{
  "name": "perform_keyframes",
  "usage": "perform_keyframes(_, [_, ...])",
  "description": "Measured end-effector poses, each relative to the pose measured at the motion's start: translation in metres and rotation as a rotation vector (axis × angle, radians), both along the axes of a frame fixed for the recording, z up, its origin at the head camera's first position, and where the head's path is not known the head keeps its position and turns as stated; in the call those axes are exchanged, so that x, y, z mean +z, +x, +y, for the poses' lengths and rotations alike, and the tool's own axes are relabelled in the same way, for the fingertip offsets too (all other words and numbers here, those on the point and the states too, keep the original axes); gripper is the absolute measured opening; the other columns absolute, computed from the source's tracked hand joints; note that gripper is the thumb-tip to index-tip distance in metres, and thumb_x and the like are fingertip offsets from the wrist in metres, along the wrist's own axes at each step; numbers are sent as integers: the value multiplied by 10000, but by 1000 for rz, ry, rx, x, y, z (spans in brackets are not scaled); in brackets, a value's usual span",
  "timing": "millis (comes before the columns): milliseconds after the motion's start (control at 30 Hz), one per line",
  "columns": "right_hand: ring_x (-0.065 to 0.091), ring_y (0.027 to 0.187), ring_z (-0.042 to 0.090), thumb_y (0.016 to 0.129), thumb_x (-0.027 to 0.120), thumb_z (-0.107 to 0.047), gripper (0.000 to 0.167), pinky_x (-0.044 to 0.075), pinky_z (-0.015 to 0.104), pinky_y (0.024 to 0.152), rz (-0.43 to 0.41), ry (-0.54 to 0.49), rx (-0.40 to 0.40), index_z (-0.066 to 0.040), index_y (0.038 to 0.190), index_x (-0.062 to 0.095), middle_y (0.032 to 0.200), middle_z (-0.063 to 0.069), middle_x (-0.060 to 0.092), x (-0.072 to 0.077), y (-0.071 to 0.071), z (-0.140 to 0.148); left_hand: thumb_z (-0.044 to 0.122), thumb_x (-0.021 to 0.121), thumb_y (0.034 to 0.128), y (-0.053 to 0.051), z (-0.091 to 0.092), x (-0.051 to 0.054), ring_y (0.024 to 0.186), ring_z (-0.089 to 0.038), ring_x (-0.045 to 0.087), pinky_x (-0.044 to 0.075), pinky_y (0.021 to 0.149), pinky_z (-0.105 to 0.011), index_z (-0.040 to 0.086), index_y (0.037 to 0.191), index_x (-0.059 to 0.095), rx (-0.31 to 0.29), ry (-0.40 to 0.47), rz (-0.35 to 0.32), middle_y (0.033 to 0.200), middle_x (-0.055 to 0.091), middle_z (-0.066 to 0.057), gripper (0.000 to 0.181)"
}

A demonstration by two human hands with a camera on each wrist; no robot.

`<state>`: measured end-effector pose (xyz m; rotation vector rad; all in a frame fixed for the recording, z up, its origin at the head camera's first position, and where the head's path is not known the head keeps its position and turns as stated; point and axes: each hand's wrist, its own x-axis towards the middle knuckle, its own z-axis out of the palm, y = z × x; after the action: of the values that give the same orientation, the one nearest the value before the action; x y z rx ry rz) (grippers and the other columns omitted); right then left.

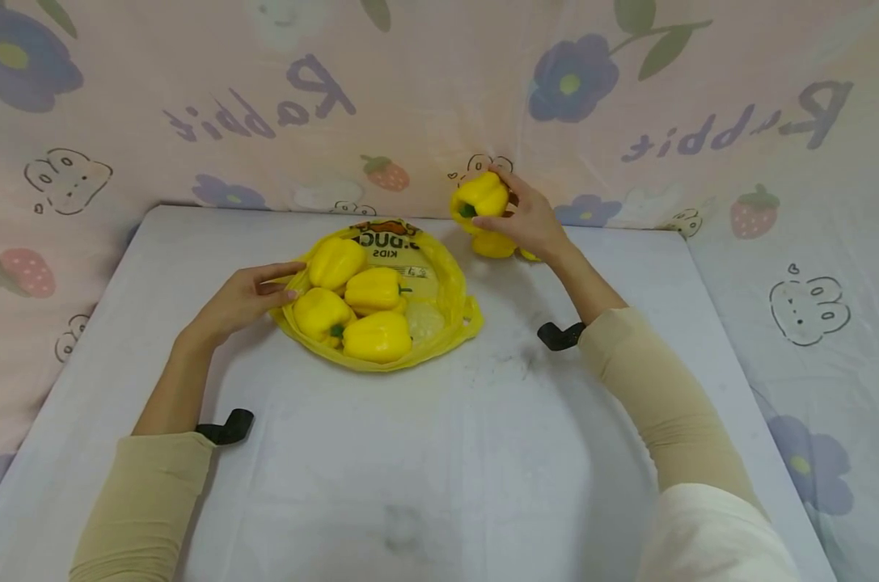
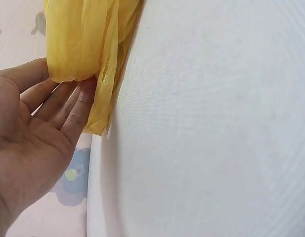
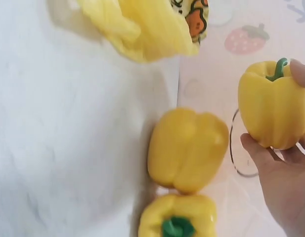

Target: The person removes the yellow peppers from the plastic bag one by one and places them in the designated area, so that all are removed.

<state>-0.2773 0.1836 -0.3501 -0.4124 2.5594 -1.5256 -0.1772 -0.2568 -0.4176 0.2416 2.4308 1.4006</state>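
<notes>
A yellow plastic bag (image 1: 450, 275) lies spread open on the table with several yellow bell peppers (image 1: 377, 338) inside. My left hand (image 1: 238, 303) holds the bag's left side; in the left wrist view its fingers (image 2: 78, 111) bend against the gathered plastic. Up at the back, to the right of the bag, my right hand (image 1: 534, 222) grips a yellow bell pepper (image 3: 273, 106) between thumb and fingers, raised off the table. Just below it are more yellow bell peppers (image 3: 187, 148) on the table, partly covered by the hand in the head view.
The white table (image 1: 410, 453) ends at a patterned cloth (image 1: 439, 105) hanging behind it. A black curved piece (image 1: 561, 335) sticks out at the right wrist, and a similar black piece (image 1: 228, 427) at the left wrist.
</notes>
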Motion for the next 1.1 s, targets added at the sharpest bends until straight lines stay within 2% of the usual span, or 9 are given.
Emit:
perform_keyframes(200, [356,1418,298,890,752,-191,859,362,416,1116,-24,54,12,-190,1589,252,1623,13,263,30,18,8,268,632,991,-1,-1,0,1356,-370,444,448,854,-118,134,1473,494,6,10,-8,1546,410,-98,519])
perform_keyframes(300, [354,1416,311,892,744,-203,859,348,426,1124,-35,81,13,-178,1590,244,1617,32,273,34,18,16,272,635,989,0,-1,0,1351,-379,449,457,845,-127,130,1470,498,9,11,-8,1544,412,-107,520])
perform_keyframes(400, [331,1428,317,898,735,-194,865,313,437,1145,-59,74,11,-166,1593,222,1620,40,259,32,15,27,262,632,991,0,-1,1,1348,-392,447,468,835,-146,116,1475,487,5,9,-7,1545,405,-124,526])
perform_keyframes(500, [313,1438,313,901,731,-202,878,277,446,1162,-78,61,4,-191,1599,198,1629,28,228,23,8,44,246,629,994,1,0,2,1351,-383,446,473,832,-161,115,1476,486,1,6,-10,1544,406,-121,519])
perform_keyframes(633, [305,1443,307,905,728,-243,878,243,455,1175,-65,83,-23,-256,1600,191,1638,-7,198,9,-2,69,244,629,994,-1,1,3,1356,-391,439,465,852,-159,115,1476,486,-17,3,-5,1552,392,-128,519])
perform_keyframes(733, [313,1437,315,906,729,-276,859,261,475,1164,-49,116,-46,-290,1593,213,1641,-34,194,6,-4,83,251,628,994,-2,1,4,1358,-404,432,457,880,-172,115,1479,483,-28,-7,1,1559,380,-137,523])
perform_keyframes(933, [362,1385,326,886,760,-319,837,329,523,1113,-49,141,-86,-349,1568,276,1627,-84,242,9,-2,102,241,624,997,-3,0,3,1365,-366,436,447,1010,-366,139,1472,496,-14,-17,-3,1552,400,-92,503])
perform_keyframes(1000, [369,1371,316,893,753,-314,827,340,498,1112,-52,139,-89,-357,1565,275,1625,-93,244,10,0,108,249,626,996,-3,-1,2,1367,-362,434,438,1021,-398,143,1472,496,-10,-19,-5,1552,400,-86,505])
perform_keyframes(1100, [373,1363,302,909,739,-271,819,377,378,1099,-44,132,-76,-338,1571,262,1630,-81,232,9,1,118,263,631,992,-2,-1,3,1367,-369,433,467,969,-317,141,1474,493,-9,-17,-8,1554,396,-96,516])
